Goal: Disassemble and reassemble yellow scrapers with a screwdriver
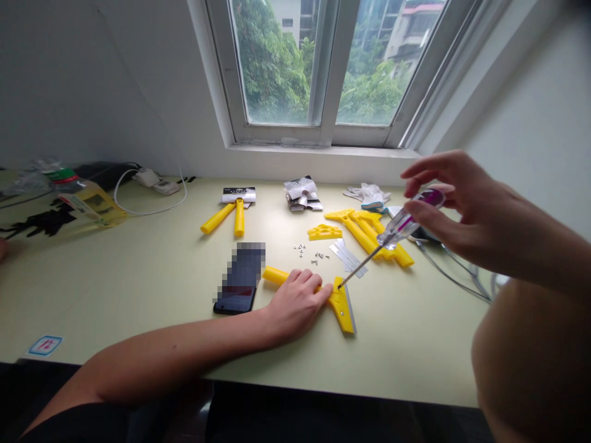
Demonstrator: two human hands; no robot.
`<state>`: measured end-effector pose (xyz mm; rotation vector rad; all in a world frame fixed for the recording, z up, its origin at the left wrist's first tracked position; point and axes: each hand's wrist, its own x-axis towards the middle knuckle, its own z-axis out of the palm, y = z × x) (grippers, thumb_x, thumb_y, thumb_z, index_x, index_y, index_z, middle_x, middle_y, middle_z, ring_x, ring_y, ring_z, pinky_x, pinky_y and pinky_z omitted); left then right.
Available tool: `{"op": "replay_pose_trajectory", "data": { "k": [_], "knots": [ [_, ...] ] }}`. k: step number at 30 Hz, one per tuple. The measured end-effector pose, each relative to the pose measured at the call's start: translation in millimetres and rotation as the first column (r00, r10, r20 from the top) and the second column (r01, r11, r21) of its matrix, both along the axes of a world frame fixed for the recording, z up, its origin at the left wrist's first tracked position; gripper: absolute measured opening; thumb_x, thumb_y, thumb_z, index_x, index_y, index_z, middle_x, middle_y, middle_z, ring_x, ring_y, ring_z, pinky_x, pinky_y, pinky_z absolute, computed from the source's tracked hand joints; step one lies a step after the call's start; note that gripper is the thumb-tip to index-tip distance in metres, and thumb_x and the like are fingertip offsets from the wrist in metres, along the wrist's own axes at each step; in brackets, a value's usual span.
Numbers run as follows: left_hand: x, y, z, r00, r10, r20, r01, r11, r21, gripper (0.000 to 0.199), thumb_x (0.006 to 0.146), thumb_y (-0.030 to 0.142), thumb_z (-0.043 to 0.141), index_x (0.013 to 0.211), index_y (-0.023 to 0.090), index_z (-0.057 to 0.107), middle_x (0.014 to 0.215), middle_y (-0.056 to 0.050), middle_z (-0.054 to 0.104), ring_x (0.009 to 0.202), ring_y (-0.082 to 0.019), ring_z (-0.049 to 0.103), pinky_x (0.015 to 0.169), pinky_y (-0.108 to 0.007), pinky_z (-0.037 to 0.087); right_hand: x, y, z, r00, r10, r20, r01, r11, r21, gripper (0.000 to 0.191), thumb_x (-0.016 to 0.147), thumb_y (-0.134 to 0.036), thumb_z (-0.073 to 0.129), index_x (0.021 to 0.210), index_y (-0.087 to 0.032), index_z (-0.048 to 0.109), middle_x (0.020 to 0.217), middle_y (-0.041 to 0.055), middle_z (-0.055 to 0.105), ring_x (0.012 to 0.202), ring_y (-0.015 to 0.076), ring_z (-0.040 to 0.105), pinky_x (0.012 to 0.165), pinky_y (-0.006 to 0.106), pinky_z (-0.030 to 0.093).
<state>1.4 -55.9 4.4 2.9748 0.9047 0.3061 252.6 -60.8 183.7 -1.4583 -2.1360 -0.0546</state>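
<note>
My left hand is wrapped round the handle of a yellow scraper, pressing it to the table. A metal blade shows along the scraper head's right edge, and a screw sits in its lower part. In my right hand is a screwdriver with a clear and purple handle, held by the fingertips. It slants down to the left, its tip at the upper part of the scraper head. Just beyond lie loose screws, small nuts, flat metal blades and a yellow plastic clamp piece.
Several yellow scraper handles lie at the right, near cables and a white glove. A phone rests left of my hand. Packaging, two more yellow handles and a bottle of yellow liquid stand farther off.
</note>
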Motion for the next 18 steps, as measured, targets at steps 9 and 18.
{"op": "replay_pose_trajectory", "data": {
  "k": [9, 18],
  "knots": [
    [-1, -1, 1.8, 1.000, 0.005, -0.011, -0.005, 1.000, 0.015, 0.032, 0.100, 0.023, 0.037, 0.127, 0.018, 0.052, 0.104, -0.008, 0.058, 0.098, -0.023, 0.050, 0.088, -0.037, 0.038, -20, -2, 0.7, 0.977, -0.201, 0.067, 0.201, 0.979, -0.006, 0.040, 0.094, -0.059, 0.038, 0.111, -0.027, 0.054, 0.072, 0.0024, 0.065, 0.056, 0.0181, 0.060, 0.050, 0.028, 0.043],
    [-1, -1, 1.7, 1.000, -0.006, -0.022, 0.007, 0.999, 0.037, 0.035, 0.099, 0.022, 0.038, 0.132, 0.017, 0.049, 0.104, -0.008, 0.060, 0.097, -0.022, 0.050, 0.086, -0.038, 0.037, -1, -2, 0.6, 0.993, 0.076, -0.090, -0.084, 0.993, -0.088, 0.027, 0.090, -0.039, 0.049, 0.115, -0.030, 0.050, 0.104, 0.0045, 0.064, 0.077, 0.0185, 0.064, 0.061, 0.029, 0.052]
  ]
}}
